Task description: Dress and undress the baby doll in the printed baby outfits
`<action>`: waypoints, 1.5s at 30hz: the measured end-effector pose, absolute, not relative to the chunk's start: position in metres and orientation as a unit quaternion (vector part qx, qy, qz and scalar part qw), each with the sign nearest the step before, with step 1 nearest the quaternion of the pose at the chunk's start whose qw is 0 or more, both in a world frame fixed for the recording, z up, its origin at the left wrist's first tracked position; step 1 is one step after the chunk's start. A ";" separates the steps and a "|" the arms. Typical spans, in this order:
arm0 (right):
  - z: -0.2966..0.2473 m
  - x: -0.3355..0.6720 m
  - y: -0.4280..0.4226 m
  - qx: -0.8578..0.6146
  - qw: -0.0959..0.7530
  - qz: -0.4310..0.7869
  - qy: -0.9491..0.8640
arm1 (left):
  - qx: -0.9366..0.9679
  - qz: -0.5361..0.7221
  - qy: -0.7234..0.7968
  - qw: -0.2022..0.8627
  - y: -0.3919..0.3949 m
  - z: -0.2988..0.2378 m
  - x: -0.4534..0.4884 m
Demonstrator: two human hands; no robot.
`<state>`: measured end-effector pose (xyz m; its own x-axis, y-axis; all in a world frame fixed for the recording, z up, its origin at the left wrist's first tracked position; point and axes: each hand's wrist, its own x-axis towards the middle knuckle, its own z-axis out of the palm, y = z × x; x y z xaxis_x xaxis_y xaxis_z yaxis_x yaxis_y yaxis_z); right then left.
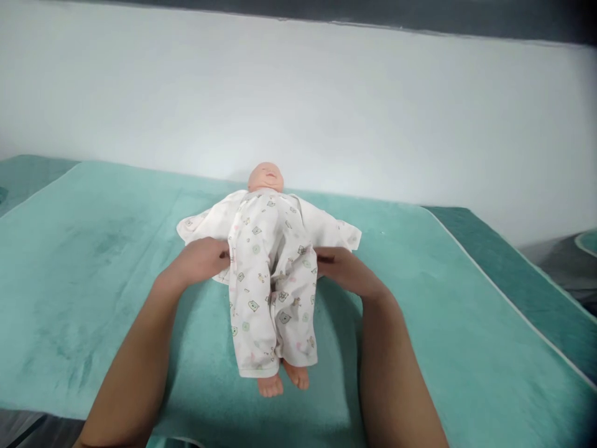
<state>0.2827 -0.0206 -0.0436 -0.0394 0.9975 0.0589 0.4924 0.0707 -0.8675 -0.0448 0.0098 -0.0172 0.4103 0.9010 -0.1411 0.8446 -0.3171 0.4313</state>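
A baby doll (265,177) lies on its back, its head toward the wall and its bare feet toward me. It wears a white top (321,225) with the sleeves spread out to both sides. Over its legs and up to its chest are white printed baby trousers (254,305). On the left edge of the trousers, my left hand (204,258) is closed, its fingertips partly hidden by the cloth. At the opposite edge, my right hand (347,269) is likewise closed, the fingertips tucked at the fabric. The doll's own hands do not show.
The doll rests on a teal cloth (420,323) that covers a wide table or bed. A white wall (298,93) rises directly behind it. Darker green covering (508,267) shows along the right side, and the front edge is at the lower left.
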 end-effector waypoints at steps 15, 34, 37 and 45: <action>-0.069 0.312 0.005 -0.863 0.134 0.090 -0.478 | 0.641 0.183 0.745 0.024 0.040 -0.047 -0.059; -0.030 0.256 -0.024 -0.317 0.481 0.518 -0.632 | 0.667 0.350 0.295 0.588 0.007 -0.025 -0.023; -0.032 0.260 -0.025 -0.306 0.532 0.505 -0.607 | 0.660 0.322 0.278 0.619 0.006 -0.024 -0.024; -0.034 0.236 -0.042 -0.435 0.466 0.413 -0.650 | 0.630 0.357 0.273 0.633 -0.007 -0.038 -0.015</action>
